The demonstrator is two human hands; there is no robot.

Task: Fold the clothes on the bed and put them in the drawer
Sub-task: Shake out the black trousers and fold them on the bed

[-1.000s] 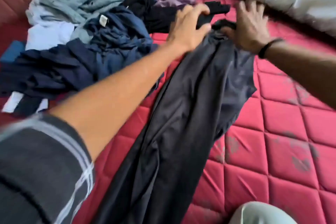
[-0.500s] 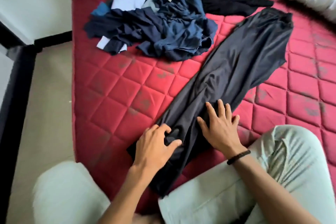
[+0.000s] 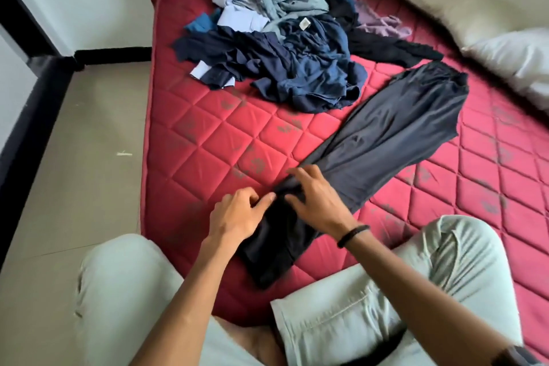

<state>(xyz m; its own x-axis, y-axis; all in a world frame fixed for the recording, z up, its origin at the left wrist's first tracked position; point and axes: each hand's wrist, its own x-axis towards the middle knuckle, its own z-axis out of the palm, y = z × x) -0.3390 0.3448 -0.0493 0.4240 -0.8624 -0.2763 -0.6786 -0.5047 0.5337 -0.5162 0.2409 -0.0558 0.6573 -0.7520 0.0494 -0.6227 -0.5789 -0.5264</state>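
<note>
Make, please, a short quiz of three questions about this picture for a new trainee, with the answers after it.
1. True or false: the dark trousers lie stretched out on the red mattress.
2. The pile of unfolded clothes is: A) on the floor; B) on the mattress beyond the trousers; C) on the pillow.
3. Which hand wears a dark wristband?

Key:
1. True.
2. B.
3. The right hand; it rests on the trousers near the left hand, which pinches the cloth.
</note>
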